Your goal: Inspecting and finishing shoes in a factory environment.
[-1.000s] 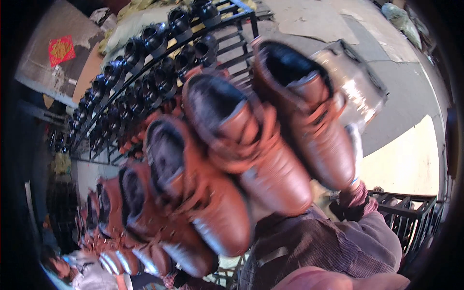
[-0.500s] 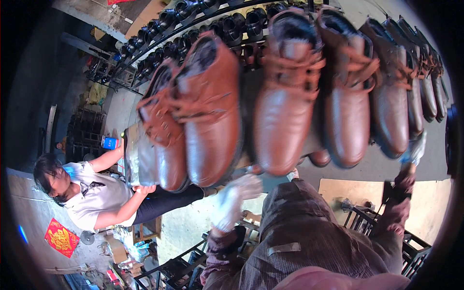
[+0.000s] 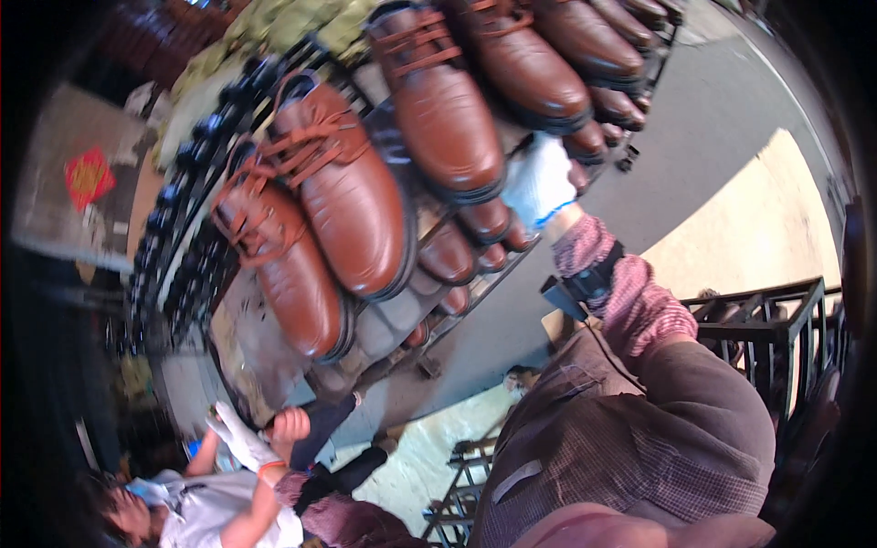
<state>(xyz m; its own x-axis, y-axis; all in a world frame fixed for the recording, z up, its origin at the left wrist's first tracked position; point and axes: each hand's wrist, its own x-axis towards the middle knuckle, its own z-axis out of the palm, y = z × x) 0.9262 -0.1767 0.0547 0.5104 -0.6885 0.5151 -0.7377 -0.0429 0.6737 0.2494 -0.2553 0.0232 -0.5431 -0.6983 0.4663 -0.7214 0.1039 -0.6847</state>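
Observation:
Brown leather lace-up shoes (image 3: 438, 119) stand in a row on the top of a shoe rack (image 3: 242, 342), toes toward me. More brown shoes (image 3: 448, 251) sit on the level below. My right hand (image 3: 541, 178), in a white glove with a blue cuff, is at the rack's near side, just below the upper shoes. It is blurred and its fingers are hidden. My left hand (image 3: 245, 443), in a white glove with an orange cuff, is off the rack's left end, fingers stretched out. Beside it is a co-worker's closed bare hand (image 3: 289, 426).
A co-worker in a white shirt (image 3: 219, 511) stands at the lower left. Racks of dark shoes (image 3: 187, 196) line the far left, with pale yellow sacks (image 3: 301, 27) behind. A black metal rack (image 3: 776, 320) stands at my right, another frame (image 3: 466, 475) low in the middle.
My view has turned, so the shoe row now slants across the upper left. My right hand has moved from the row's right end toward its middle; my left has gone left beside the co-worker.

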